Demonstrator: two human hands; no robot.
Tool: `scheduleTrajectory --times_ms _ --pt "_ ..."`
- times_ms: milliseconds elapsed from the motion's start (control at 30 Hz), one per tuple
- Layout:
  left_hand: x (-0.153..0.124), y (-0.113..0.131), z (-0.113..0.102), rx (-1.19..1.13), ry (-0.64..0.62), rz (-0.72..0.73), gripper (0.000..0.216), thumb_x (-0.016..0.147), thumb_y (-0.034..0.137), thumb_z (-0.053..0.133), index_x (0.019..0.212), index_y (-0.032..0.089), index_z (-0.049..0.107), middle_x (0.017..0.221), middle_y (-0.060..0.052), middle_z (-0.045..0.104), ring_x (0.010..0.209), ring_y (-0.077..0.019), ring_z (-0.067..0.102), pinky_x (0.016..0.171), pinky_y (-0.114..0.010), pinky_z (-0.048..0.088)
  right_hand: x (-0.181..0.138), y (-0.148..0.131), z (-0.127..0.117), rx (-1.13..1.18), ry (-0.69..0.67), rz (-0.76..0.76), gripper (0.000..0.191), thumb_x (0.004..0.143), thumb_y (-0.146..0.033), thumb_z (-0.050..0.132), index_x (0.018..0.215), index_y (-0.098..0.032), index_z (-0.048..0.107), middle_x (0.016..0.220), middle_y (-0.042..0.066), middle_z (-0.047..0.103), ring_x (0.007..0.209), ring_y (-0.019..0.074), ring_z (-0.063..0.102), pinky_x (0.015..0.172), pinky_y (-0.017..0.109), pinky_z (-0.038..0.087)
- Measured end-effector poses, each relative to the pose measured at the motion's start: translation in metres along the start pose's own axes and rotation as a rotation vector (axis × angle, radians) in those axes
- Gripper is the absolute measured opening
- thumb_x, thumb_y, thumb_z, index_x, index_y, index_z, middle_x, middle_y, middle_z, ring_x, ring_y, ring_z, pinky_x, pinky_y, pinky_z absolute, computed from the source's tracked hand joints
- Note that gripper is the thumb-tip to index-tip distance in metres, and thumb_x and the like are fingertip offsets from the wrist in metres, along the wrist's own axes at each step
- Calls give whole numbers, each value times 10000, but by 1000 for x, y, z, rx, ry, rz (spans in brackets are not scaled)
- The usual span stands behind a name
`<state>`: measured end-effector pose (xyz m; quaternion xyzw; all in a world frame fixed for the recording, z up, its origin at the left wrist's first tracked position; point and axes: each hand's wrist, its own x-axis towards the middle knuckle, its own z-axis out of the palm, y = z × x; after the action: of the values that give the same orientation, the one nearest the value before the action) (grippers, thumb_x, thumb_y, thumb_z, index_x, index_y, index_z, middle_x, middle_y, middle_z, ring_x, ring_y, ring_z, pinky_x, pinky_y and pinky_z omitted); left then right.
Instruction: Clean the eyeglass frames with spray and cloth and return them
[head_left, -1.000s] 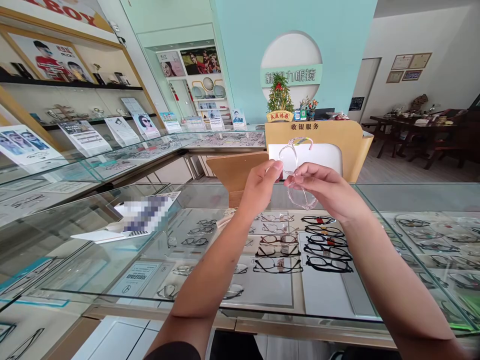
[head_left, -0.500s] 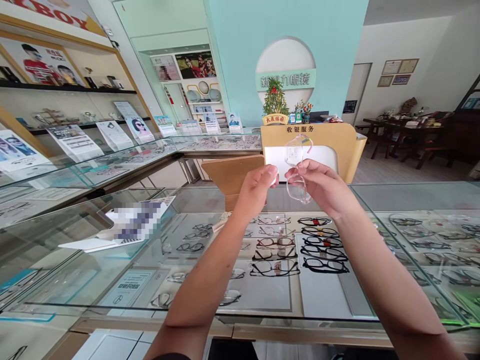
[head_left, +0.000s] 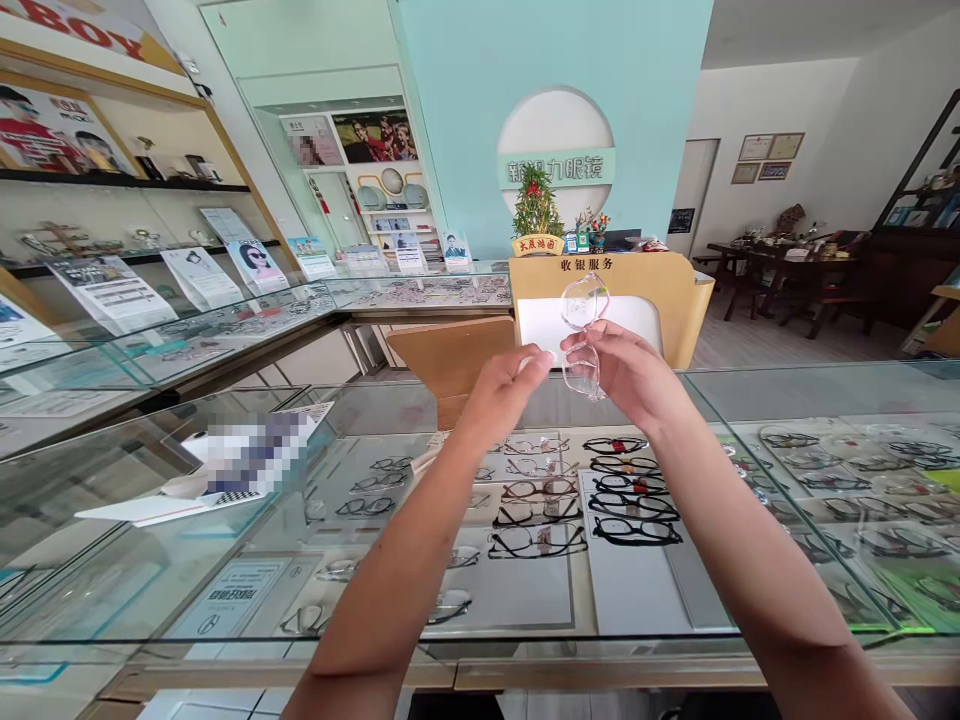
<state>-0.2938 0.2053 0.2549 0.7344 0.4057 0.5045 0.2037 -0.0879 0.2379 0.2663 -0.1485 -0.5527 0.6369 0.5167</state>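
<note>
My right hand (head_left: 632, 372) pinches a pair of clear-framed glasses (head_left: 583, 302) around the bridge. The frame stands on end, one lens above my fingers and the other below, over the glass counter. Just left of it, my left hand (head_left: 510, 385) is closed, thumb on top. A little white shows at its fingers; what that is, I cannot make out. A small gap separates this hand from the glasses. Under the glass beneath my arms, dark-framed glasses (head_left: 538, 541) lie in a column, with black glasses (head_left: 637, 531) beside them.
The glass counter (head_left: 637, 637) runs across in front of me. An open white folder (head_left: 142, 507) lies on its left part. Behind stand a brown chair (head_left: 450, 350) and a yellow cashier desk (head_left: 686, 290). Display cards (head_left: 202, 278) line the left showcase.
The glasses have turned slightly in my right hand, their upper lens now facing me more. My left hand has dipped a little. The whole view has shifted slightly.
</note>
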Motion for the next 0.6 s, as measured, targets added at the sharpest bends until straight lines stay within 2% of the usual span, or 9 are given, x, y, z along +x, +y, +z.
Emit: scheduleTrajectory --times_ms 100,200,233,300,400,500,600 --pt "5 -19 -15 7 168 -42 531 1022 721 539 833 233 625 831 -36 622 795 -218 552 770 -358 433 1 -4 -2 21 14 3 279 803 -442 930 836 -271 712 994 12 826 845 161 718 876 335 581" --pt "-1 -63 -27 77 326 -203 213 980 465 638 995 253 652 980 -27 691 895 -222 625 849 -350 499 2 -6 -4 53 20 3 255 809 -416 926 851 -270 720 992 12 825 841 154 719 849 320 583" --pt "-7 -81 -31 107 339 -268 172 967 401 616 1066 264 648 1038 -22 714 926 -218 652 869 -345 519 2 -6 -5 65 20 4 241 815 -407 923 858 -269 730 989 12 823 840 149 717 834 309 582" --pt "-19 -117 -35 146 348 -344 226 953 350 596 1152 250 635 1117 -51 746 999 -235 697 937 -365 545 2 -6 -5 79 16 13 225 826 -404 918 878 -265 749 994 13 822 840 142 715 810 292 581" --pt "-38 -161 -40 203 341 -433 307 937 388 677 1201 231 666 1245 -101 781 1110 -280 747 1021 -406 560 2 -4 -5 74 14 25 236 824 -413 921 887 -262 751 1007 18 828 837 144 715 810 299 586" --pt "-49 -190 -42 248 308 -512 355 895 418 780 1191 232 715 1252 -104 819 1148 -308 778 1041 -409 572 1 -3 -4 68 24 20 232 823 -400 928 876 -262 749 992 14 831 817 145 713 821 314 590" --pt "-54 -206 -44 280 258 -569 372 888 381 803 1221 234 724 1273 -96 837 1174 -299 789 1053 -392 577 0 -4 -4 81 27 22 231 814 -383 946 864 -261 755 963 6 827 807 140 713 797 304 593"
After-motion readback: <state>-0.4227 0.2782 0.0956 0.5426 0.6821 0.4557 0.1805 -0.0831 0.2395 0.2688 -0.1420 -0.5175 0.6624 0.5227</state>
